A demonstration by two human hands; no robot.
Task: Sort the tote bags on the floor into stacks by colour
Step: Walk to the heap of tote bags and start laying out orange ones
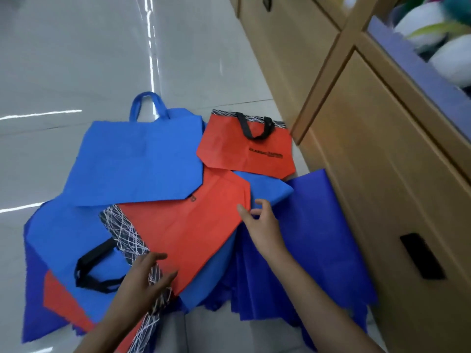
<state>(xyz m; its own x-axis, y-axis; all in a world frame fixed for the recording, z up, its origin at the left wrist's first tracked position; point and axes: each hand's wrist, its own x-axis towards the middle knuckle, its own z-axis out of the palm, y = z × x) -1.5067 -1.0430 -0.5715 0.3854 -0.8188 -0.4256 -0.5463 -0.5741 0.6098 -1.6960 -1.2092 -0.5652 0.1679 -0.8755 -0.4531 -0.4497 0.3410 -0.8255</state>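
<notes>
You have three red bags in view. The middle red bag [186,230] lies on top of the heap. The far red bag [244,149] lies flat beyond it to the right, black handles on top. The near red bag [63,301] sits to its near left, mostly buried under light blue.

Light blue shows in three places: one bag [137,154] overlaps the middle red bag's far edge, one piece [63,238] lies under its left side and another piece [267,189] under its right corner. The overlaps hide the true count.

A dark blue stack [318,238] fans out just right of the middle red bag, against the cabinet [369,174]. More dark blue [30,301] edges the heap's left.

Your left hand [147,276] lies on the middle red bag's patterned band, fingers straight and spread. Your right hand [262,220] is at that bag's right corner, thumb on the red edge and fingers curled over light blue. You cannot tell whether it pinches.
</notes>
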